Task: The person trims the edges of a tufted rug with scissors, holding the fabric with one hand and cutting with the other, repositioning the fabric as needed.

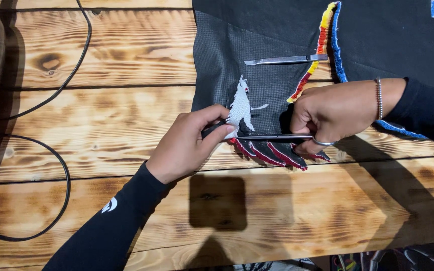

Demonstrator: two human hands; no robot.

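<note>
Two hands meet near the middle of the frame over a white embroidered patch [240,108] stitched on dark fabric [257,45], which lies across the upper right of the wooden surface [126,55]. The left hand [189,145] comes in from the lower left on a black sleeve, knuckles up, its grip narrow: thumb and forefinger pinch the lower edge of the fabric just beside the patch. The right hand [335,113] enters from the right, wrist bent slightly down, a beaded bracelet [378,98] around it; its grip is closed through the ring handles of slim scissors [277,136], whose blades point left along the fabric's lower edge toward the left fingertips. Below the blades hang red-edged dark points [272,154] of cut cloth. Above, metal tweezers [285,59] lie flat on the fabric, well apart from both hands, beside a yellow, red and blue embroidered border [322,40]. Bare boards stretch across the lower and left parts of the frame; a black cable [66,180] loops at the far left, clear of the hands.
</note>
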